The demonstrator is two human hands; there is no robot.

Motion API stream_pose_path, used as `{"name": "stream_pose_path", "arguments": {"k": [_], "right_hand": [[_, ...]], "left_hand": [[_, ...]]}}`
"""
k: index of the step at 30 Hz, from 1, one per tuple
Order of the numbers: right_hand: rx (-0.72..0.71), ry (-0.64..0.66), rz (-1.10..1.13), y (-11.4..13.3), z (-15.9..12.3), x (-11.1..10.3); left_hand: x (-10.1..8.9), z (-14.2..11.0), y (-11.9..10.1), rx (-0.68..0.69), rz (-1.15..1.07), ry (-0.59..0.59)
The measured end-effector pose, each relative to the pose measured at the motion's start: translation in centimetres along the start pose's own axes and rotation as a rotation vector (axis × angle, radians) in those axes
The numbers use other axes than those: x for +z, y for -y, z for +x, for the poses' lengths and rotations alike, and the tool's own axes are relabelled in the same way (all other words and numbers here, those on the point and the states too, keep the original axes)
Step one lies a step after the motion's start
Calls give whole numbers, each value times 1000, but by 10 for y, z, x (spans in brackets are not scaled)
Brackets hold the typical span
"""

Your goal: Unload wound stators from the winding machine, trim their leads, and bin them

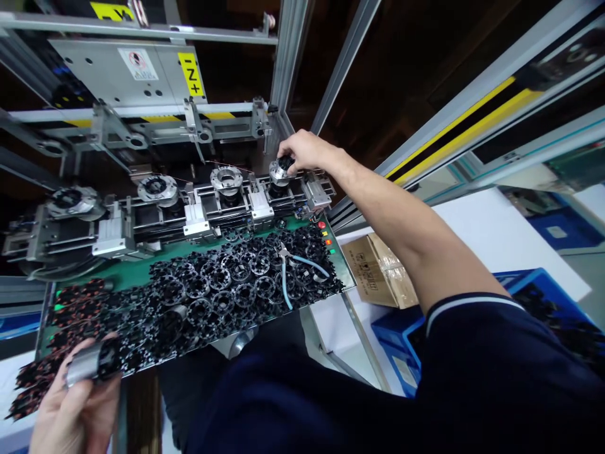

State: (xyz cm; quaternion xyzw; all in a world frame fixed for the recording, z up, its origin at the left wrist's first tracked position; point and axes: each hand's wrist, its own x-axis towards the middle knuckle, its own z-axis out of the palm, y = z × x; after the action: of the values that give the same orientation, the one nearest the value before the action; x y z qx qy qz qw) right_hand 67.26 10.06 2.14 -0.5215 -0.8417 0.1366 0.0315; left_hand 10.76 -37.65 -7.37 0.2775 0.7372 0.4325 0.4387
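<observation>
At the lower left, my left hand (pixel 78 403) is closed around a short metal cylinder with a black plastic end (pixel 87 364), held tilted above the front edge of the bench. My right hand (pixel 305 150) reaches to the rightmost round metal holder (pixel 278 175) on the machine. Its thumb and fingers grip a black ring-shaped plastic part (pixel 285 162) in the top of that holder. Farther left stand other round metal holders: one (pixel 227 180) with an open centre, and one (pixel 157 188) with a black part inside. Thin reddish wire runs near them.
Many black plastic rings (pixel 222 277) cover the green bench (pixel 137 272), with blue-handled pliers (pixel 285 277) on top. Black-and-orange parts (pixel 75 309) lie at left. Coloured buttons (pixel 322 225), a cardboard box (pixel 378 268) and blue bins (pixel 399 353) are at right. Metal framing surrounds the machine.
</observation>
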Motion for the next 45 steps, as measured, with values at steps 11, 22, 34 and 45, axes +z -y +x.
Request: {"name": "stream_pose_path", "arguments": {"k": [11, 22, 34, 45], "right_hand": [[-227, -177, 163, 104, -84, 20], [-662, -343, 715, 335, -230, 44], [-52, -388, 235, 206, -36, 24], [86, -72, -46, 183, 43, 46]], "left_hand": [[79, -77, -86, -24, -451, -52], [146, -90, -124, 342, -564, 522], [28, 152, -179, 716, 480, -5], [32, 269, -192, 598, 1305, 101]]}}
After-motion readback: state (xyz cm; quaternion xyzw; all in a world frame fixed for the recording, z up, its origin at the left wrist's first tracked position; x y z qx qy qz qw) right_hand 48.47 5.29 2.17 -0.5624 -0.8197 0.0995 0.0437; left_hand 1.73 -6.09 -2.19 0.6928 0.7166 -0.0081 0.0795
